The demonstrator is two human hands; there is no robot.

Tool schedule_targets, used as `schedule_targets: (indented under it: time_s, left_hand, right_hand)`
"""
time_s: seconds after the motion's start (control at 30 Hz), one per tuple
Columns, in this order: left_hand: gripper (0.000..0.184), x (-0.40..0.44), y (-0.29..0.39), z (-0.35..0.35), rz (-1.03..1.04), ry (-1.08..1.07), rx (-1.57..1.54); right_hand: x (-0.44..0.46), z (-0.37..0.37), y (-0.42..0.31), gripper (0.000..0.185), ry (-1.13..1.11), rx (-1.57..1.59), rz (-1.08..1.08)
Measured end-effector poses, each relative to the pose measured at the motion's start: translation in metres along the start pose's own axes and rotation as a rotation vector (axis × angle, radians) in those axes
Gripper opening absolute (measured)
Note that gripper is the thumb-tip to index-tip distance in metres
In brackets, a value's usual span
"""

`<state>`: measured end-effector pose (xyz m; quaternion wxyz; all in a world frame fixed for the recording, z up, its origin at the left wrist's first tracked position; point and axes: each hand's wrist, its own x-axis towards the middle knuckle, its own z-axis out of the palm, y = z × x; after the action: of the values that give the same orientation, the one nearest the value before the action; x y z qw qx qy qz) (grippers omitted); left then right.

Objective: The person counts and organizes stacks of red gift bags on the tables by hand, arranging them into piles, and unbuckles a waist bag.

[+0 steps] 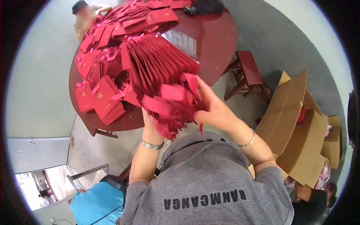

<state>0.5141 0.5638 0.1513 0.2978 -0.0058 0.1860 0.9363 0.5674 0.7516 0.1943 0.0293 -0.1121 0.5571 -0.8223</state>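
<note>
A thick stack of red paper gift bags (161, 63) is fanned out in front of me at the near edge of the table. A bunch of pink-red ribbon handles (168, 103) hangs from its near end, partly blurred. My right hand (213, 107) grips the ribbon end from the right, thumb and fingers closed around it. On the other side, my left hand (148, 120) holds the bundle from below, with most of its fingers hidden behind the ribbons. A metal watch is on my left wrist and a thin bangle on my right.
The round dark red table (213, 48) carries piles of similar bags (103, 95) on the left and far side. A black bag (204, 6) lies at the back. A wooden stool (247, 69) and open cardboard boxes (292, 127) stand right. Other people are around me.
</note>
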Motion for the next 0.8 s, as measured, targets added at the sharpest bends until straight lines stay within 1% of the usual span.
schedule_targets:
  time_s: [0.03,0.07,0.1,0.13,0.17,0.2,0.23,0.27,0.3,0.33,0.4,0.43,0.47,0.5,0.53,0.57,0.6,0.67,0.7,0.73,0.8]
  left_hand:
    - [0.057,0.009,0.001,0.025,0.044,0.018,0.031]
    - [0.056,0.020,0.002,0.041,0.088,0.036,0.062]
    - [0.056,0.029,0.004,0.045,0.202,0.151,0.135]
    - [0.052,0.037,0.003,0.046,0.311,0.107,0.194]
    - [0.050,0.042,0.005,0.049,0.383,0.156,0.225]
    - [0.048,0.044,0.008,0.051,0.456,0.205,0.253]
    - [0.048,0.046,0.010,0.054,0.464,0.200,0.249]
    - [0.047,0.047,0.013,0.057,0.519,0.197,0.313]
    - [0.046,0.047,0.017,0.058,0.576,0.196,0.376]
    - [0.046,0.047,0.022,0.057,0.592,0.196,0.370]
    - [0.044,0.049,0.032,0.054,0.786,0.175,0.588]
    - [0.048,0.050,0.035,0.054,0.856,0.140,0.672]
    - [0.048,0.049,0.035,0.055,0.859,0.142,0.670]
    - [0.052,0.049,0.034,0.058,0.887,0.131,0.833]
    - [0.057,0.047,0.033,0.062,0.911,0.117,0.998]
    - [0.064,0.044,0.029,0.068,0.878,0.190,1.070]
    - [0.064,0.043,0.025,0.075,0.879,0.186,1.069]
    - [0.066,0.042,0.022,0.084,0.838,0.072,1.074]
    - [0.071,0.043,0.022,0.086,0.826,0.170,1.166]
    - [0.071,0.046,0.022,0.086,0.839,0.180,1.154]
    - [0.075,0.051,0.026,0.084,0.712,0.263,1.207]
  right_hand:
    - [0.004,0.006,-0.013,0.073,0.061,-0.091,0.055]
    - [0.005,0.000,-0.012,0.073,0.062,-0.091,0.041]
    - [0.007,-0.007,-0.009,0.062,0.085,-0.088,0.130]
    - [0.007,-0.011,-0.008,0.051,0.107,-0.084,0.222]
    - [0.003,-0.016,-0.011,0.034,0.106,-0.131,0.141]
    - [0.000,-0.019,-0.014,0.034,0.101,-0.135,0.136]
    - [-0.003,-0.025,-0.016,0.032,0.100,-0.147,0.232]
    - [-0.006,-0.030,-0.018,0.031,0.098,-0.159,0.330]
    - [-0.011,-0.041,-0.016,0.031,0.088,-0.166,0.328]
    - [-0.015,-0.056,-0.011,0.039,0.114,-0.227,0.264]
    - [-0.017,-0.074,-0.003,0.056,0.164,-0.344,0.131]
    - [-0.008,-0.073,-0.015,0.061,0.210,-0.316,0.037]
    - [0.003,-0.073,-0.033,0.068,0.259,-0.286,-0.057]
    - [0.013,-0.065,-0.044,0.068,0.259,-0.287,-0.057]
    - [0.026,-0.049,-0.052,0.069,0.240,-0.341,-0.111]
    - [0.037,-0.040,-0.056,0.070,0.220,-0.395,-0.168]
    - [0.045,-0.040,-0.055,0.070,0.221,-0.397,-0.171]
    - [0.060,-0.044,-0.043,0.069,-0.025,0.004,0.050]
    - [0.062,-0.047,-0.030,0.061,-0.010,0.125,0.082]
    - [0.063,-0.050,-0.022,0.061,-0.024,0.114,0.089]
    - [0.063,-0.053,-0.010,0.045,0.120,0.072,0.093]
